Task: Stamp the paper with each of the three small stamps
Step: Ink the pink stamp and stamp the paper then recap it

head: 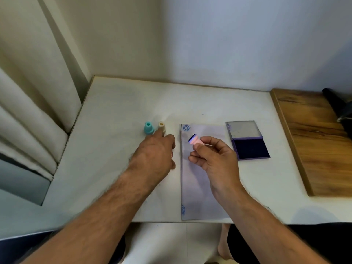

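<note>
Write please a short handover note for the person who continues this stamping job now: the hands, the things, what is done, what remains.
Right hand pinches the pink stamp, inked face up, above the paper.
Left hand reaches to the cream stamp; the teal stamp stands beside it.
Ink pad lies open, right of the paper.
Done: two blue prints on the paper.
Left: which stamps made them cannot be told.

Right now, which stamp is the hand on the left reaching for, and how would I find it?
Start at the white table and find the long paper in the middle. Just left of its far end, two small stamps stand upright, side by side. The left hand reaches its fingers to the cream stamp, the one nearer the paper; its neighbour, the teal stamp, is farther left.
</note>
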